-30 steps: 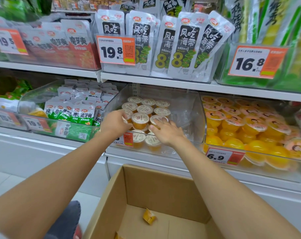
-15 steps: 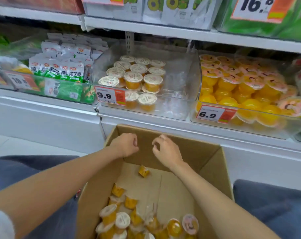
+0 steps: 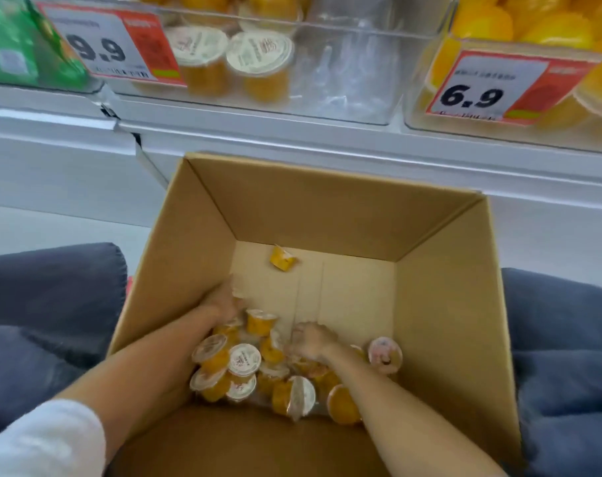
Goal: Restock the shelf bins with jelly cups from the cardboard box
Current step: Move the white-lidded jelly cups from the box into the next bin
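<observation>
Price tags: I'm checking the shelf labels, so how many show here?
2. The 9.9 tag is on the front of the middle clear bin; the 6.9 tag is on the front of the right bin. Others may lie outside the frame.

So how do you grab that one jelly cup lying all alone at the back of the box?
Come straight down from above and pinch the lone jelly cup across its orange body, not its lid. It lies tipped on its side on the bare floor of the cardboard box, with nothing touching it, and the tall walls block any sideways reach.
</observation>
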{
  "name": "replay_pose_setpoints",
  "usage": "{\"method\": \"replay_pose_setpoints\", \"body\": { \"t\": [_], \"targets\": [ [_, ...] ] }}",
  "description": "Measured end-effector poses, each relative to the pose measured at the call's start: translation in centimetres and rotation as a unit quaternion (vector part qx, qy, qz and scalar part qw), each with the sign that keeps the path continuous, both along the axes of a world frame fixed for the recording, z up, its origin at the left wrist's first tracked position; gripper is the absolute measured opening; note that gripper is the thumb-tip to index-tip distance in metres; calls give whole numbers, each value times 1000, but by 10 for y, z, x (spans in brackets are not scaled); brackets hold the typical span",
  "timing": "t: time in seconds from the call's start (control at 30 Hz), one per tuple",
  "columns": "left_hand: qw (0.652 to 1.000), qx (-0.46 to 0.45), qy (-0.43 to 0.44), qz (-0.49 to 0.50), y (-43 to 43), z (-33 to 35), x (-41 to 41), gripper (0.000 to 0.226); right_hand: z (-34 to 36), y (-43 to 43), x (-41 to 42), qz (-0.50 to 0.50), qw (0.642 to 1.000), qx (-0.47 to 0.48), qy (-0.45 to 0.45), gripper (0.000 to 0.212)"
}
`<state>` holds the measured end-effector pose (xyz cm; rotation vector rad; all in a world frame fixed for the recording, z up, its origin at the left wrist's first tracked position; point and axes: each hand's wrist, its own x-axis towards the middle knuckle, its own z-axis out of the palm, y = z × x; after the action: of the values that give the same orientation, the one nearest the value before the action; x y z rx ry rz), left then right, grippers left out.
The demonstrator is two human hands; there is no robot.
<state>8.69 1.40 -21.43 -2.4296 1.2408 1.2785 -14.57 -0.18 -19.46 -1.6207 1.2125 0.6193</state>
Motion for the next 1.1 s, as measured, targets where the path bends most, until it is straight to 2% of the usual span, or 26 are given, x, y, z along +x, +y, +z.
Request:
{"method": "replay_pose_setpoints", "body": {
  "t": [0.07, 0.13, 0.27, 0.33, 0.37, 0.47, 0.57, 0.63, 0.77, 0.9, 1.0, 1.1],
  "targets": [
    [1000, -11, -21, -13, -1, -2, -7, 66, -6, 9, 6, 36, 999, 5, -10, 82],
    [999, -22, -40, -7, 1, -7, -12, 47, -12, 19, 15, 26, 999, 7, -34, 87],
    [997, -43, -42, 46, 7, -11, -21, 25, -25, 27, 28, 4, 999, -10, -40, 67],
    [994, -60, -34, 79, 8, -9, -23, 18, -32, 25, 29, 43, 998, -53, -17, 56],
    [993, -68, -30, 92, 8, -6, -23, 15, -35, 24, 29, 72, 995, -69, -3, 57],
    [989, -79, -9, 124, 9, 2, -22, 22, -40, 24, 29, 135, 988, -72, 18, 84],
    [983, -92, 26, 154, 11, 11, -20, 26, -38, 19, 27, 136, 985, -103, -13, 92],
    [977, -88, 52, 185, 10, 21, -19, 28, -32, 13, 25, 109, 986, -121, -44, 89],
    [957, -96, 131, 240, 1, 50, -24, 46, -3, -3, 19, -8, 981, -168, -99, 74],
    [916, -121, 241, 297, -17, 97, -42, 39, 49, -26, 13, -58, 946, -285, -141, 74],
    [902, -190, 281, 267, -25, 145, -51, 48, 105, -39, 12, -81, 913, -353, -189, 67],
    [901, -278, 263, 206, -29, 194, -49, 57, 155, -50, 8, -65, 876, -422, -223, 61]
  ]
}}
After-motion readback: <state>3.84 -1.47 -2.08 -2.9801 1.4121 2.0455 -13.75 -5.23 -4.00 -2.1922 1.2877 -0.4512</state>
